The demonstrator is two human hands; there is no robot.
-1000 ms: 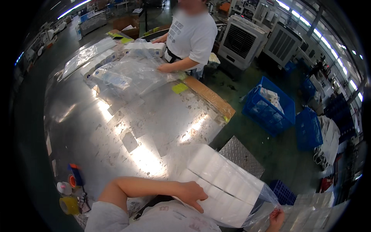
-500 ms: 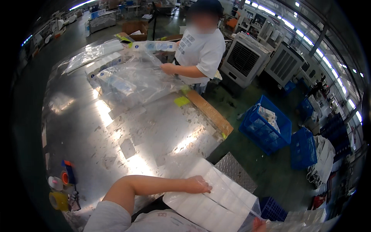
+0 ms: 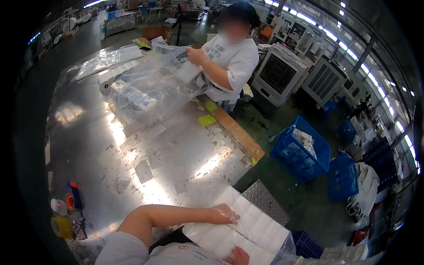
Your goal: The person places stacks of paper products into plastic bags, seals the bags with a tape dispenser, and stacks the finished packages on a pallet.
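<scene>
A clear plastic bag [image 3: 282, 252] lies around rows of white, soft-looking packs [image 3: 258, 216] at the table's near right corner, close against my body. My left hand [image 3: 224, 213] reaches across from the left, its fingers curled and closed on the film over the middle of the packs. Lower down, my right hand [image 3: 239, 255] rests on the near row, thumb and fingers apart; part of it is cut off by the lower edge. The bag's loose end crumples at the right of the packs.
Across the metal table [image 3: 97, 154], a co-worker [image 3: 234, 57] handles a large clear bag [image 3: 154, 101] with printed packs. Tape rolls [image 3: 62, 226] sit at the left edge. Blue crates [image 3: 304, 152] stand on the floor at right, beyond a metal plate [image 3: 265, 201].
My right hand has left the bag's right end and moved left onto the near packs. My left hand stays about where it was. The co-worker's hands have risen with a pack.
</scene>
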